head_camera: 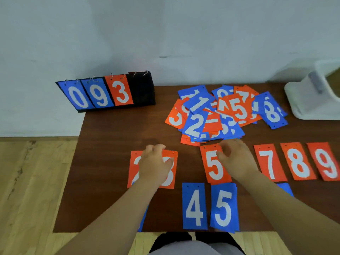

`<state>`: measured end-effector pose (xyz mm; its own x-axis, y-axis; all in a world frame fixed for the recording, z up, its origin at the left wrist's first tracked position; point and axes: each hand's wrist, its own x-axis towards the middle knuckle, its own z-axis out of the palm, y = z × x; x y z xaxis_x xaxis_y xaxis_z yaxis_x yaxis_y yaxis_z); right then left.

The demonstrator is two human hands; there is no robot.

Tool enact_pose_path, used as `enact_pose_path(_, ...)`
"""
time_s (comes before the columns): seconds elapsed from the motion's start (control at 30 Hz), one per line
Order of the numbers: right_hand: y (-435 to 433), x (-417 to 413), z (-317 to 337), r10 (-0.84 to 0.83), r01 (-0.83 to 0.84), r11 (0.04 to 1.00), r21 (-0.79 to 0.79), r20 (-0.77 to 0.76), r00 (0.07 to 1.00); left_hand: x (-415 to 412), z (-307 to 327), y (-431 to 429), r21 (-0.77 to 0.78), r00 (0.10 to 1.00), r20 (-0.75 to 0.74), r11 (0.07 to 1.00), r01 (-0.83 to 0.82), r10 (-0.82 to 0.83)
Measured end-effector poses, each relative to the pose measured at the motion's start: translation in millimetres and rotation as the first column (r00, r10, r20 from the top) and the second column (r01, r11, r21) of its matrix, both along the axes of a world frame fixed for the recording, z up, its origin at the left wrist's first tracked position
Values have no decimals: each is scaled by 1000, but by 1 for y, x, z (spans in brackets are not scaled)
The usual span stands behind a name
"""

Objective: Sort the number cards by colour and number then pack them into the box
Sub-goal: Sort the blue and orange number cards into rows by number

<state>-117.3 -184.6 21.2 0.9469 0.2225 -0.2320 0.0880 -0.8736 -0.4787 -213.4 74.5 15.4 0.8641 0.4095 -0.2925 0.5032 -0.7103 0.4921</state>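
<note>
Brown table (110, 162) seen from above, set against a pale wall. Unsorted pile of red and blue number cards (226, 115) lay heaped at far centre-right, overlapping, several tilted. White box (301, 102) stood at far right edge, well apart from both hands, only partly in frame.

Red row laid out nearer: two cards under the L hand (digits mostly hidden, the right one prob. a 3), red 5 (214, 165), red 7 (269, 162), red 8 (297, 161), red 9 (324, 161). Blue row nearest the body: blue 4 (194, 206), blue 5 (223, 207) looking like a small stack; further blue edges glimpsed beneath both forearms, digits hidden.

Left hand (154, 165) was rested palm-down across the two red cards, fingers curled loosely inward; whether anything was pinched could not be told. Right hand (237, 159) was placed just beside the red 5, thumb and forefinger bent at the card's right edge, other fingers curled; actual grip could not be told.

Flip scoreboard (106, 92) stood at far left corner showing 0, 9, 3; fourth panel black.
</note>
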Motion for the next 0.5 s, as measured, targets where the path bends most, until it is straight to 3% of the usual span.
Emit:
enact_pose_path(0.37,-104,123,-23,-167,167,986,21,1,986,146,-26,-70,38,999,-35,999,-23,25)
enact_pose_path(0.5,-138,178,-43,-329,331,939,-96,32,944,176,-45,-91,156,996,-85,988,-11,24)
